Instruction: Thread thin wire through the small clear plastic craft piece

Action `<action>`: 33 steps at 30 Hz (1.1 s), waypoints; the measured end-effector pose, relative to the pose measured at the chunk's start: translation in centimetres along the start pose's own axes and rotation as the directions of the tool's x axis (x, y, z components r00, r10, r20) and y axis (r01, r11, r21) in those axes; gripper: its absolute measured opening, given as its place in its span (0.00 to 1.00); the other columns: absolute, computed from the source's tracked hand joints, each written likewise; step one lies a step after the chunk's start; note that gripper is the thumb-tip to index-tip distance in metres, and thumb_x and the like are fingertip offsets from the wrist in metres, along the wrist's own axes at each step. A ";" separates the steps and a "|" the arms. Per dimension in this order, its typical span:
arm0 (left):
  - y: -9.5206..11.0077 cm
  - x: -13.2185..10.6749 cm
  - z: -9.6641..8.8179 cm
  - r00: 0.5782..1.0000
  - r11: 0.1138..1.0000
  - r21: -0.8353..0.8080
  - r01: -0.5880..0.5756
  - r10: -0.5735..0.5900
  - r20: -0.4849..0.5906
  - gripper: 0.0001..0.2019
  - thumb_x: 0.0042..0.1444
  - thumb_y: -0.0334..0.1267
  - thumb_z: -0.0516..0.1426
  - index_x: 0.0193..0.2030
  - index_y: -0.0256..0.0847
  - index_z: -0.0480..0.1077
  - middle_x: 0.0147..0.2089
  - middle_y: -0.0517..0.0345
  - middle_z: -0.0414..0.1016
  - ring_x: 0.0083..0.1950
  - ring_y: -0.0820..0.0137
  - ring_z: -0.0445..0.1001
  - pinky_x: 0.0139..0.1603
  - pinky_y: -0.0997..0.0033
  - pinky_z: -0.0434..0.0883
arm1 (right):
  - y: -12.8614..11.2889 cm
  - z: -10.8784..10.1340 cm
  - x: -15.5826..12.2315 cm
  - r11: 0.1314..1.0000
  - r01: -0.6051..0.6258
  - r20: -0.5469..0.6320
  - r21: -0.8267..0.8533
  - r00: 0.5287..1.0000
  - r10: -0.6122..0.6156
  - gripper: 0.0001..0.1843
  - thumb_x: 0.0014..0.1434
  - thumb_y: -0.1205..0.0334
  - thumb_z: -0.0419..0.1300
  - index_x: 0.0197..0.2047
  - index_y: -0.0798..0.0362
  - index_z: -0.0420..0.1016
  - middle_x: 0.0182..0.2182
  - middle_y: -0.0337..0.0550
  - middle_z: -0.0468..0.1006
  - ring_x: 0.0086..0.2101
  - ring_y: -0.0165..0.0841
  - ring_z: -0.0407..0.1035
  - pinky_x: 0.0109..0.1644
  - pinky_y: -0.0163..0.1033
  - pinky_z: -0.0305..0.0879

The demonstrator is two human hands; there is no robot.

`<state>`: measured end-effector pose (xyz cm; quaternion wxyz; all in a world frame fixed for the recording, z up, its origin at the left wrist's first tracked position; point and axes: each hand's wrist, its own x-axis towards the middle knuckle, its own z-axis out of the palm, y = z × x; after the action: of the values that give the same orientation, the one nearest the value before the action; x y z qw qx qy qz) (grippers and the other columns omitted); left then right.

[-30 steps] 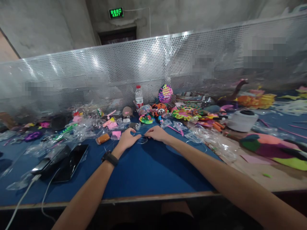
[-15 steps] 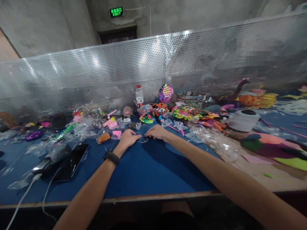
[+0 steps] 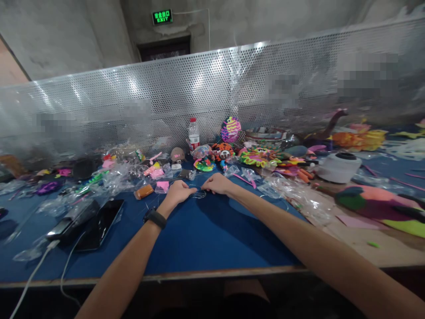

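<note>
A small rounded wire frame (image 3: 199, 194) of thin, shiny strands sits between my two hands, low over the blue tabletop (image 3: 212, 239). My left hand (image 3: 179, 192), with a dark band on its wrist, pinches it at the left, thumb pointing right. From the other side, my right hand (image 3: 216, 183) is closed with its fingertips bunched at the frame's upper right edge. The strands are too fine to tell exactly where each fingertip grips. Just beyond my left hand lie a pink clay packet (image 3: 162, 186) and an orange-brown clay packet (image 3: 144, 191).
Colourful clay figures (image 3: 260, 156), clear plastic wrappers (image 3: 116, 175) and a red-capped bottle (image 3: 193, 133) line the back, before a perforated metal screen (image 3: 166, 97). Left are a phone (image 3: 101, 226) and white cables (image 3: 35, 272). A white tub (image 3: 338, 168) stands right.
Both hands stay almost in place around the wire frame. The whole view has shifted very slightly, so things appear a little further right.
</note>
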<state>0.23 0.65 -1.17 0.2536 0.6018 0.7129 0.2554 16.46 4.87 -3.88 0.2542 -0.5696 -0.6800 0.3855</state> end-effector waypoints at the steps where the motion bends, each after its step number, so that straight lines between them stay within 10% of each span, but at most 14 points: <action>1: 0.0 0.0 0.0 1.000 1.000 -0.005 0.004 -0.004 0.003 0.13 0.42 0.41 0.67 0.20 0.40 0.66 0.18 0.63 0.67 0.23 0.73 0.66 0.26 0.73 0.60 | 0.0 0.0 -0.1 1.000 -0.005 -0.005 -0.008 1.000 0.005 0.09 0.47 0.62 0.63 0.20 0.56 0.76 0.17 0.38 0.71 0.16 0.23 0.58 0.21 0.31 0.54; 12: -0.1 -0.4 -0.5 0.996 1.000 -0.008 -0.008 0.008 0.089 0.11 0.51 0.45 0.61 0.28 0.40 0.67 0.19 0.62 0.72 0.15 0.76 0.62 0.23 0.73 0.62 | -0.1 -0.4 -0.8 1.000 0.018 0.025 0.022 1.000 -0.019 0.12 0.50 0.62 0.62 0.18 0.56 0.74 0.18 0.38 0.74 0.16 0.22 0.59 0.23 0.29 0.57; 22: -1.0 0.3 0.1 0.974 0.912 0.364 -0.188 0.222 -0.053 0.06 0.57 0.38 0.53 0.34 0.41 0.70 0.39 0.46 0.79 0.43 0.59 0.75 0.42 0.65 0.67 | -0.6 0.2 -1.3 0.992 -0.020 -0.053 -0.122 0.999 0.014 0.10 0.49 0.59 0.60 0.22 0.54 0.78 0.17 0.39 0.73 0.18 0.25 0.64 0.21 0.29 0.56; 33: -0.6 -0.4 -0.3 0.970 0.896 0.384 -0.224 0.241 0.002 0.06 0.56 0.34 0.52 0.35 0.42 0.70 0.40 0.48 0.78 0.44 0.58 0.74 0.43 0.63 0.65 | -0.7 0.5 -1.0 0.997 -0.022 -0.060 -0.071 0.998 0.017 0.08 0.47 0.61 0.61 0.20 0.54 0.76 0.18 0.39 0.75 0.18 0.25 0.65 0.20 0.28 0.56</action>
<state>-0.36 0.18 -1.32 0.0830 0.7145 0.6774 0.1539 15.87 3.71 -3.51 0.2498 -0.5961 -0.6800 0.3462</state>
